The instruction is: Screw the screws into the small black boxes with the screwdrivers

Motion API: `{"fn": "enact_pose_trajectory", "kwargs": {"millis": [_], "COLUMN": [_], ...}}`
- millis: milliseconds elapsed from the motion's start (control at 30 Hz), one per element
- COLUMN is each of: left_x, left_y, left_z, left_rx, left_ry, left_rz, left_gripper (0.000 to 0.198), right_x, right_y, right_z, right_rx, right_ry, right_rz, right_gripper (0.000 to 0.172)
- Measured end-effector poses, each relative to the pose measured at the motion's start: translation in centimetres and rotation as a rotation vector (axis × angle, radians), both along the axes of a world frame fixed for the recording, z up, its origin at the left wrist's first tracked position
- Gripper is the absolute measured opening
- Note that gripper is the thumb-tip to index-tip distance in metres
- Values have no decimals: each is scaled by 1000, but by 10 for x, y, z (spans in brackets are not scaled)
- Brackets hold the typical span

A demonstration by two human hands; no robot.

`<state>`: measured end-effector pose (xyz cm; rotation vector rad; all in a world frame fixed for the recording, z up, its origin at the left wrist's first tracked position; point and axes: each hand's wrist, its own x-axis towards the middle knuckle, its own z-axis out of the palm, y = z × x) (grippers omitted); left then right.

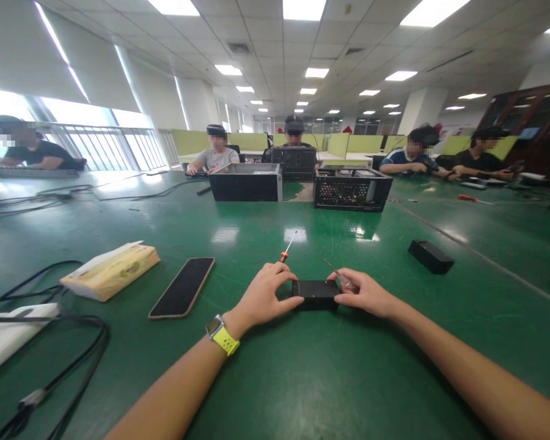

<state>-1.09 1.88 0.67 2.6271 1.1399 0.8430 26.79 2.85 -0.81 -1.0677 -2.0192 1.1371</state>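
A small black rectangular box lies on the green tabletop in front of me. My left hand grips its left end between thumb and fingers. At the right end, my right hand pinches the box and also carries a screwdriver with a clear handle, its shaft pointing up and to the left. Just beyond my left fingers lies another screwdriver with an orange and black handle. A second black box rests apart, farther to the right.
Left of my hands are a smartphone, a tissue pack, a white power strip and black cables. Open computer cases stand across the table. Several people sit around the far side. An orange screwdriver lies far right.
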Motion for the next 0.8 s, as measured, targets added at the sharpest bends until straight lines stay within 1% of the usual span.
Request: {"fn": "enact_pose_trajectory", "kwargs": {"millis": [100, 333, 433, 533, 633, 800], "left_x": [0, 0, 0, 0, 0, 0], "left_y": [0, 0, 0, 0, 0, 0], "left_z": [0, 1, 1, 1, 0, 0], "left_rx": [0, -7, -12, -11, -4, 0], "left_ry": [-4, -18, -16, -10, -11, -18], "left_rz": [-1, -10, -9, -9, -10, -12], "left_gripper": [36, 37, 37, 36, 36, 35], "right_x": [3, 12, 14, 16, 17, 19], "right_y": [2, 7, 7, 9, 12, 14], "right_z": [-1, -1, 0, 0, -2, -3], "right_rx": [13, -116, -132, -136, -116, -24], "right_ry": [24, 178, 213, 226, 250, 321], "right_rz": [-27, -86, -87, -109, -174, -318], "right_gripper": [36, 34, 30, 31, 32, 28]}}
